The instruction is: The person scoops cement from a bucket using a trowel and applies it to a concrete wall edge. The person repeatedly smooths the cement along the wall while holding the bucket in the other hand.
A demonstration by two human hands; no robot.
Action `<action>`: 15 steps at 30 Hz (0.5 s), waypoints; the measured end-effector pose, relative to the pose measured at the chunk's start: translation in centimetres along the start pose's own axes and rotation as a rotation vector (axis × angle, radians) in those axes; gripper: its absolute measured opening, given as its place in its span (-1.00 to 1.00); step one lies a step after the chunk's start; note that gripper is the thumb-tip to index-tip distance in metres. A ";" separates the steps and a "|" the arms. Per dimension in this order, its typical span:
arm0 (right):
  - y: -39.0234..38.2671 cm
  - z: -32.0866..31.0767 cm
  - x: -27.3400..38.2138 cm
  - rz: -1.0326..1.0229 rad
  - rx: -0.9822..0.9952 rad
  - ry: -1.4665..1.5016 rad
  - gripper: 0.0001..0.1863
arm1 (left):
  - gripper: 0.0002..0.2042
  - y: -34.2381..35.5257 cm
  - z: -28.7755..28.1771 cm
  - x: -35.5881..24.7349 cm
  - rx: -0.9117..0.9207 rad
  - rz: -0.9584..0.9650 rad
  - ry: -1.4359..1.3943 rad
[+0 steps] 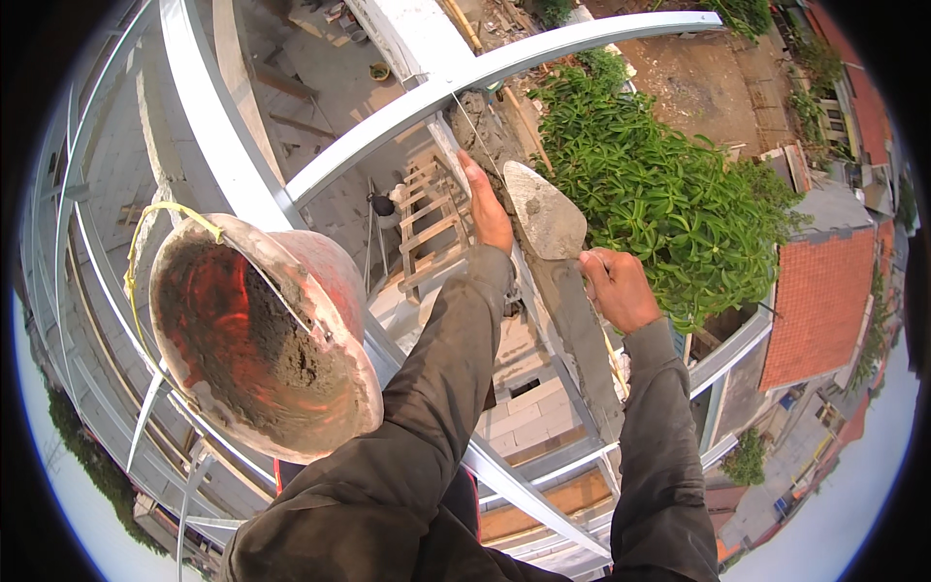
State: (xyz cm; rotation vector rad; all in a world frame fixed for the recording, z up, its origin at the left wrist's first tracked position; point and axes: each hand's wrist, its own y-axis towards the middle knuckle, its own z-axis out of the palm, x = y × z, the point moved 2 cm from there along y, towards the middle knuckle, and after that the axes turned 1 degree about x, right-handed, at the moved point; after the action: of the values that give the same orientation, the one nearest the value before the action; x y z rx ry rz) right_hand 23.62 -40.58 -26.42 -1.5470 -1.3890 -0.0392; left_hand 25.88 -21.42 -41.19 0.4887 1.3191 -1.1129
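Note:
My right hand (621, 289) is closed round the handle end of a pointed trowel (545, 215). The trowel's grey, mortar-smeared blade points away from me over the narrow top of a wall (574, 315), which is coated in wet grey mortar. Against the left side of this wall top lies my left hand (488, 209), fingers stretched out and holding nothing. A thin string (467, 118) runs along the wall beyond the hands. Left of my left forearm, a bucket (335, 267) with a red inside holds some grey mortar (305, 364) and has a yellow cord at its rim.
Silver metal beams (378, 121) cross ahead and on the left. Far below stand a wooden slatted frame (427, 218) and a person (382, 205). A leafy green tree (650, 194) grows just right of the wall. Beyond it is an orange tiled roof (819, 301).

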 end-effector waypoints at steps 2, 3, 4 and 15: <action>-0.3 -0.1 -0.3 0.029 -0.034 0.074 -0.56 | -0.06 -0.2 -0.2 0.4 0.019 -0.001 0.016; -0.4 -0.2 0.4 0.075 -0.043 0.158 -0.56 | -0.04 -0.9 -0.3 0.1 0.027 -0.020 0.028; -0.9 -0.1 1.1 0.129 -0.056 0.239 -0.55 | -0.03 -1.7 -0.3 0.0 0.041 -0.046 0.035; -6.2 1.1 -3.8 0.204 -0.043 0.133 -0.57 | 0.05 -4.9 -0.9 -0.3 0.155 -0.187 -0.080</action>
State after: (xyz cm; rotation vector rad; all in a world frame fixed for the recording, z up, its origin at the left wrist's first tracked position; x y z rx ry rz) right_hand 17.05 -43.65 -25.36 -1.6840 -1.1281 -0.0465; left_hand 21.31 -22.69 -39.76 0.4358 1.2322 -1.3833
